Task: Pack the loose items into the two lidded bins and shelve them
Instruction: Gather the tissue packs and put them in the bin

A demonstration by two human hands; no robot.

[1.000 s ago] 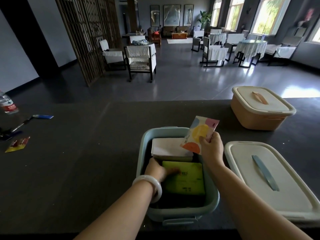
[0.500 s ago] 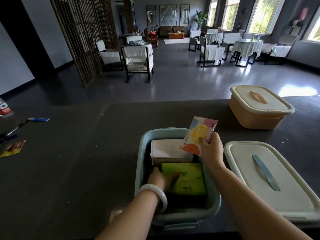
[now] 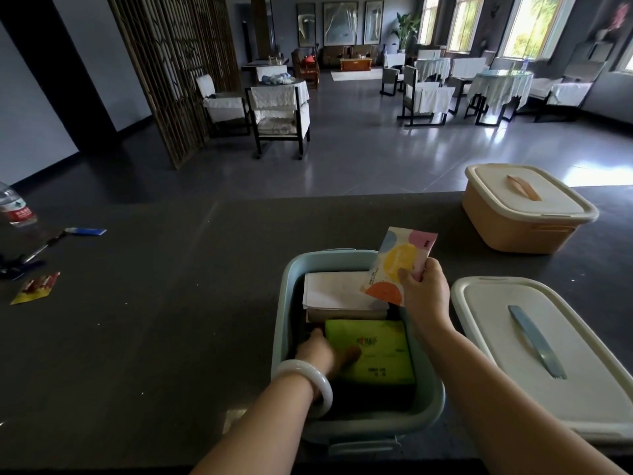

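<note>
**Two Bins, Three Packs on a Dark Counter**

A person's right hand (image 3: 426,293) pinches one colourful pack (image 3: 397,265) in its fingers above the open blue bin (image 3: 281,323). The left hand (image 3: 317,351) reaches inside, thumb and fingers clasping one green pack (image 3: 376,351) beside one white pack (image 3: 335,289). One loose lid (image 3: 507,337) lies just right of the bin, and one lidded orange bin (image 3: 513,231) sits at the far edge of the counter (image 3: 154,337). A dining room lies beyond. A broad stretch of counter separates the blue bin from a bottle (image 3: 13,207) at the left edge.

Pale blue bin (image 3: 284,323), green pack (image 3: 371,351), pastel-spotted packet (image 3: 399,265), peach bin (image 3: 513,231)
</note>
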